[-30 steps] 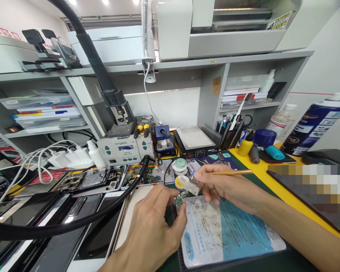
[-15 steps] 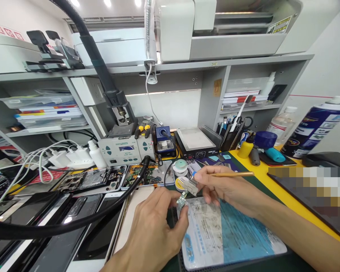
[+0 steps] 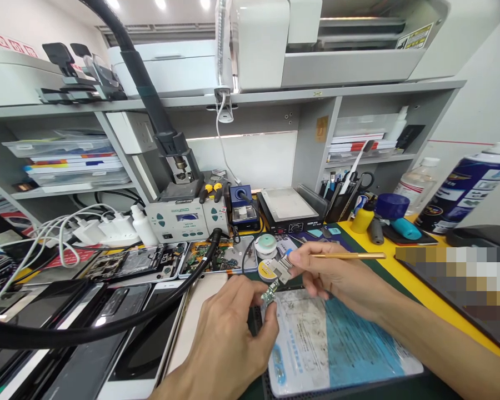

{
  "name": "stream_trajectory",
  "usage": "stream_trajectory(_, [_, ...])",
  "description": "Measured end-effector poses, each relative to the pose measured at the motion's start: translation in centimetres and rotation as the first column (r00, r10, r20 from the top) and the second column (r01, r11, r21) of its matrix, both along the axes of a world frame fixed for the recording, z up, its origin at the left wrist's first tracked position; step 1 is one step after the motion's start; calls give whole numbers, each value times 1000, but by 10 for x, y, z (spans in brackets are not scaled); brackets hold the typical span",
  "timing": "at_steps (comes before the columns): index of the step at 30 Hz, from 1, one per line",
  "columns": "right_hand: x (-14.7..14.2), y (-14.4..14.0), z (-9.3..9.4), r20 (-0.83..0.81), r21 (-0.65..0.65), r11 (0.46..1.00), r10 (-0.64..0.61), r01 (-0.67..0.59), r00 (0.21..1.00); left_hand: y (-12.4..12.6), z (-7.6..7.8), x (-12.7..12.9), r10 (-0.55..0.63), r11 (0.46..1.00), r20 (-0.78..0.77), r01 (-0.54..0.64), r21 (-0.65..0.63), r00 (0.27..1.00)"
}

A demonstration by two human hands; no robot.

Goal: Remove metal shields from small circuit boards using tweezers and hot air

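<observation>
Between thumb and fingertips my left hand (image 3: 235,328) grips a small green circuit board (image 3: 270,292), tilted, with tiny components on it. My right hand (image 3: 331,275) is closed around a slim gold-coloured tool (image 3: 354,256) whose shaft sticks out to the right. At the same fingertips shows a flat silver metal piece (image 3: 287,272) with a bit of blue beside it; whether it belongs to the tool, I cannot tell. Its end is close to the board's upper edge. Under both hands lies a stained white-and-blue pad (image 3: 312,344).
A black hose (image 3: 150,325) arcs across phones (image 3: 95,328) at the left. Behind stand a rework station (image 3: 187,219), a parts tray of boards (image 3: 229,255), a solder spool (image 3: 266,244) and a heating plate (image 3: 289,205). At the right are a tool holder (image 3: 341,200) and a spray can (image 3: 462,189).
My right hand has shifted slightly right with the gold tool, and the silver metal piece has turned and drawn a little away from the board. My left hand keeps hold of the board, its angle slightly changed.
</observation>
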State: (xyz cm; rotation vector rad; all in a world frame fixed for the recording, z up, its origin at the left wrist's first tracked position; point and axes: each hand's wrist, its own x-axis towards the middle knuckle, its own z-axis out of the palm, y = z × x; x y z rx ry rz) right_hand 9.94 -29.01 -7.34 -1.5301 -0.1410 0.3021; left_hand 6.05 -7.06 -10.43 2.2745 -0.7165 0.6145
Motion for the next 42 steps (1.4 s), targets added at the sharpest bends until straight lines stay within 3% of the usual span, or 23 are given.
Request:
stream_trajectory(25, [-2, 4, 0, -9, -44, 999, 14, -15, 1000, -4, 0, -1, -13, 1000, 61, 13, -6, 998])
stream_trajectory(35, [-2, 4, -1, -71, 19, 1000, 21, -20, 997, -3, 1, 0, -1, 1000, 63, 3, -22, 998])
stream_trajectory(42, [0, 0, 5, -173, 96, 992, 97, -82, 980, 4, 6, 5, -7, 999, 44, 8, -39, 999])
